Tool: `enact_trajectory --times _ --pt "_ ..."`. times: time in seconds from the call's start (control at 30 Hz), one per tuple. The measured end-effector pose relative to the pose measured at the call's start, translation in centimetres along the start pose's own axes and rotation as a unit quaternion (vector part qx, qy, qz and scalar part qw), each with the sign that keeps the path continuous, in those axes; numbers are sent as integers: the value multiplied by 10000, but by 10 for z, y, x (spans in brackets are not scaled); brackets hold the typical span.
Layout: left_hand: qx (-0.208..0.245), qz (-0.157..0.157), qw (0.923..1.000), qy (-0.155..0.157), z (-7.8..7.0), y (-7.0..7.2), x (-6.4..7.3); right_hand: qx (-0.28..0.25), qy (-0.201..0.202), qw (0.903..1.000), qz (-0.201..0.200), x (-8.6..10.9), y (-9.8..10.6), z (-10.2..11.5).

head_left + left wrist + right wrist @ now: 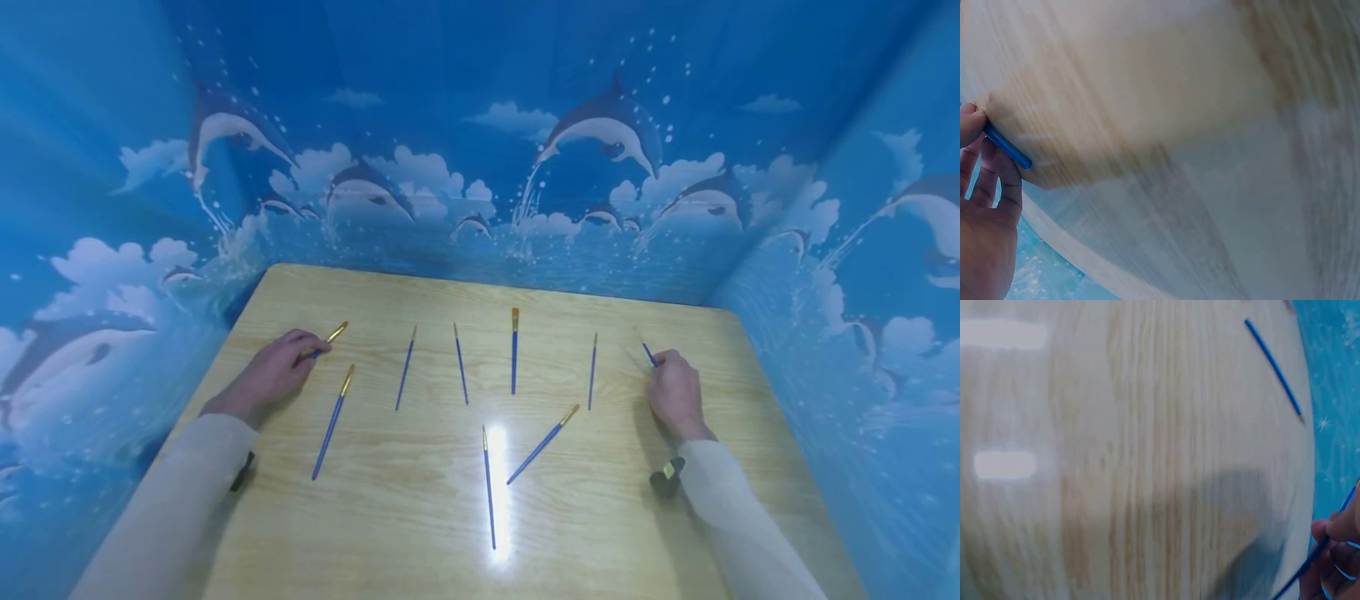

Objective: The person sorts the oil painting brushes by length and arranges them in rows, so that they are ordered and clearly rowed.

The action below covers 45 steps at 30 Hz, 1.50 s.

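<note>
At the table's left side my left hand [281, 367] pinches a blue paintbrush [339, 332] by its gold ferrule, bristles pointing away; its blue handle end [1010, 147] shows in the left wrist view. On the right my right hand [675, 392] grips a thin blue paintbrush [649, 354] between thumb and fingers, its tip pointing away to the far left. Nearest my left hand lies a larger paintbrush [333, 423] with a gold ferrule. A slim paintbrush [592, 372] lies left of my right hand, seen also as a blue brush [1274, 370] in the right wrist view.
Across the wooden table [405, 508] lie several more blue paintbrushes: slim ones [406, 368] in the back row, a flat orange-tipped brush [514, 354], a slanted brush [543, 444] and a thin brush [489, 492] over a bright reflection. A dolphin-print curtain [450, 167] surrounds the table.
</note>
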<state>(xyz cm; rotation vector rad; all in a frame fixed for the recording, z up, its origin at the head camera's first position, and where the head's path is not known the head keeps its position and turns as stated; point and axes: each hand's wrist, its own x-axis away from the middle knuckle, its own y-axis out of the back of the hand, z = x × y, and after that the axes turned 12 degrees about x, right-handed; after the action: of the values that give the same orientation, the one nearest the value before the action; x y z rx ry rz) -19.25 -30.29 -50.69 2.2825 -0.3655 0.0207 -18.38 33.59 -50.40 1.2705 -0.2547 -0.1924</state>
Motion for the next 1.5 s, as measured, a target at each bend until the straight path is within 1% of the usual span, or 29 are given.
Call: enact_trajectory --times 0.13,0.2,0.27,0.37,0.5,0.63,0.83,0.9,1.03,1.13,1.2,1.33,1.5 --pt "29 -15 10000 60 0 0 -1 -388 320 9987 58 11 6 4" --pt "37 0 9999 109 0 0 -1 -558 539 9970 49 17 8 5" --pt "29 19 9999 143 1 0 -2 -692 672 9953 47 23 9 7" --pt "14 23 9999 171 2 -1 -3 -827 808 9933 58 32 11 12" --pt "-8 0 9999 147 3 -1 -3 -883 881 9921 131 43 9 21" --pt "-31 -27 10000 72 4 -1 -3 -1001 985 9899 208 53 5 30" --pt "-35 -43 10000 36 4 -1 -3 -1286 1167 9841 377 67 -2 43" --pt "-44 -34 10000 -22 4 -1 -2 -1393 1213 9817 469 72 -5 48" --pt "-14 1 10000 40 3 -1 -3 -1583 1284 9769 639 83 -11 59" --pt "11 38 9999 167 2 -1 -3 -1674 1330 9739 760 91 -16 70" --pt "4 38 9998 191 1 -1 -3 -1706 1354 9724 837 98 -20 77" --pt "5 18 9998 191 2 -1 -4 -1823 1506 9673 916 110 -28 90" --pt "3 -2 9999 105 3 -1 -3 -2007 1702 9594 1019 123 -36 108"
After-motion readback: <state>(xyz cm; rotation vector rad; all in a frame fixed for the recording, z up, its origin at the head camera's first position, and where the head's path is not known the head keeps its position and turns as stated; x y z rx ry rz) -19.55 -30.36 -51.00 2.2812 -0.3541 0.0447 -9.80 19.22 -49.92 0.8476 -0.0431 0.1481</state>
